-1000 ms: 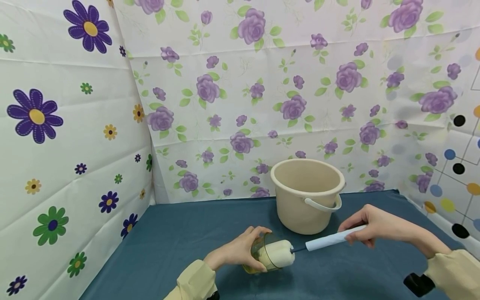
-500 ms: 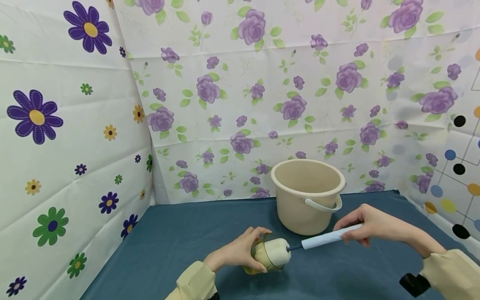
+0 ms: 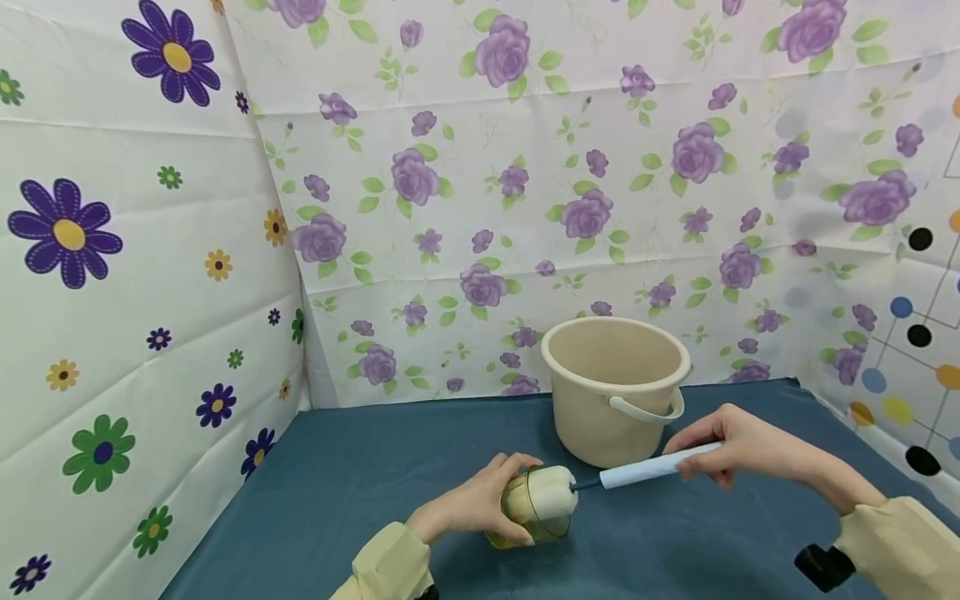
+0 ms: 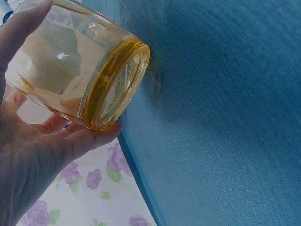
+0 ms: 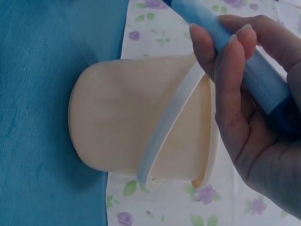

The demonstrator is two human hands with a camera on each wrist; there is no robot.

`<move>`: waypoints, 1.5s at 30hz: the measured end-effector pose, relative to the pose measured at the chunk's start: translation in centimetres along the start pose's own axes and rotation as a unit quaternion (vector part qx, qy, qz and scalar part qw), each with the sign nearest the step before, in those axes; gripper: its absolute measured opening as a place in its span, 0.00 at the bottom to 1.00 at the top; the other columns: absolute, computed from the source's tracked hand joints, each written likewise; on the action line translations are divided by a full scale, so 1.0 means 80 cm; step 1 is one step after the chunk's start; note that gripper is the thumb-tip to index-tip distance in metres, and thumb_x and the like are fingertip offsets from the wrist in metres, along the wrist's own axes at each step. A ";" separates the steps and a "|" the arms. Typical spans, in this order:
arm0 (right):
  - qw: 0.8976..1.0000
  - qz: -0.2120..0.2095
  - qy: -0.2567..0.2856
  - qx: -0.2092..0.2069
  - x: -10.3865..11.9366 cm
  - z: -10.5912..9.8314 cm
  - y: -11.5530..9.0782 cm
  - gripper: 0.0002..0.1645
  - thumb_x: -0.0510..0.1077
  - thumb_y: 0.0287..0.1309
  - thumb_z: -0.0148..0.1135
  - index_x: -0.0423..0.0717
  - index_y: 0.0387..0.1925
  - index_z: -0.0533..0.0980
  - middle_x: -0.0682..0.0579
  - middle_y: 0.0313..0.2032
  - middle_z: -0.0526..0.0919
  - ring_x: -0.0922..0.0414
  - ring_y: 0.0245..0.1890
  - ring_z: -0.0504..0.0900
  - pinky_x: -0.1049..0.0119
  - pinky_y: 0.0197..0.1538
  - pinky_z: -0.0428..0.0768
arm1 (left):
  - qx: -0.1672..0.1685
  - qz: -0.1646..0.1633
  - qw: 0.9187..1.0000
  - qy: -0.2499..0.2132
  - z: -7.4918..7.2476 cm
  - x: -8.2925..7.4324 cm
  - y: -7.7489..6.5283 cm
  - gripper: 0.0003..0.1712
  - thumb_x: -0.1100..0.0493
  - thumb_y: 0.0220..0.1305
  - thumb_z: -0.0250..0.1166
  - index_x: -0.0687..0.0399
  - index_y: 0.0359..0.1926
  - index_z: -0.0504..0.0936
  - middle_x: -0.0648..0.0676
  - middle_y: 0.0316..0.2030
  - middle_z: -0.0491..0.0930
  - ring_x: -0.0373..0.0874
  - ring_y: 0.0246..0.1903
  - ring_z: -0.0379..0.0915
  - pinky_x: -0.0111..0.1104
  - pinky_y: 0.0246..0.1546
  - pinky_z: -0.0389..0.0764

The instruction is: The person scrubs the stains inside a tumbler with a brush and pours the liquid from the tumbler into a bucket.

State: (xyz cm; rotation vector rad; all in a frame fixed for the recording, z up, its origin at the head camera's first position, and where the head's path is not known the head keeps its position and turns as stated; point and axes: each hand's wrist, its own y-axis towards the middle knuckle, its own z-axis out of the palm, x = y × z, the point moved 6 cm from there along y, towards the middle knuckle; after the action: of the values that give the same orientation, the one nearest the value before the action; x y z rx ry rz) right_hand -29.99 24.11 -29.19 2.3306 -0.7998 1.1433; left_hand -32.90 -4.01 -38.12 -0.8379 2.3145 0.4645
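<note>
Tilted on its side, a clear amber-tinted glass cup [image 3: 551, 527] is gripped by my left hand [image 3: 474, 498], mouth facing right. In the left wrist view the thick amber base of the glass [image 4: 115, 84] shows, with the thumb and fingers on opposite sides. My right hand [image 3: 750, 452] pinches the pale blue handle [image 3: 652, 468] of a cup brush, thumb against fingertips. The white sponge head [image 3: 553, 492] of the brush sits partly inside the glass, its handle end sticking out of the mouth. In the right wrist view my right hand [image 5: 233, 103] holds the handle.
A beige bucket [image 3: 600, 429] with a white handle [image 3: 651, 414] hanging down stands upright just behind the hands. A dark blue cloth [image 3: 375, 467] covers the table. Flower-printed sheets [image 3: 450, 208] hang at the back and left, and a dotted sheet at the right.
The right hand has moved slightly left with the brush, and the sponge has gone further into the glass, then shifted up toward the upper rim. The left hand has stayed in place.
</note>
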 end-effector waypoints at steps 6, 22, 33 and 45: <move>1.000 0.011 -0.002 -0.001 -0.001 -0.002 -0.001 0.13 0.36 0.60 0.55 0.39 0.46 0.77 0.45 0.21 0.79 0.52 0.11 0.70 0.64 0.16 0.73 | -0.001 -0.001 1.000 0.002 -0.001 -0.001 -0.001 0.44 0.52 0.45 0.74 0.43 0.61 0.59 0.47 0.43 0.60 0.42 0.43 0.61 0.37 0.39 0.70; 1.000 0.013 0.007 0.016 -0.006 -0.002 -0.007 0.12 0.36 0.61 0.53 0.38 0.45 0.78 0.45 0.21 0.79 0.45 0.11 0.67 0.65 0.16 0.73 | 0.000 -0.006 1.000 0.000 0.001 0.000 -0.002 0.45 0.51 0.45 0.73 0.42 0.62 0.58 0.47 0.45 0.60 0.43 0.48 0.63 0.39 0.43 0.70; 0.999 -0.007 0.022 0.034 -0.004 0.003 -0.008 0.12 0.33 0.61 0.52 0.37 0.44 0.78 0.45 0.22 0.79 0.46 0.11 0.69 0.60 0.15 0.74 | 0.004 -0.007 1.000 -0.006 0.000 0.000 -0.003 0.45 0.51 0.46 0.73 0.40 0.62 0.58 0.47 0.46 0.59 0.48 0.50 0.63 0.39 0.45 0.70; 0.999 -0.016 0.016 0.042 0.000 0.007 -0.006 0.12 0.33 0.61 0.51 0.37 0.43 0.78 0.46 0.22 0.80 0.47 0.10 0.70 0.59 0.14 0.74 | 0.007 0.002 1.000 -0.005 0.001 -0.001 0.000 0.45 0.51 0.46 0.73 0.44 0.62 0.58 0.47 0.46 0.59 0.49 0.50 0.62 0.39 0.45 0.69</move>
State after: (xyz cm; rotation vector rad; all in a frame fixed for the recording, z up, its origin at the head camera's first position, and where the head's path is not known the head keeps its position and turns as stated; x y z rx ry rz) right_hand -29.36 24.14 -29.52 2.3792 -0.7136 1.2189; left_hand -32.82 -3.96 -38.13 -0.8234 2.3089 0.4527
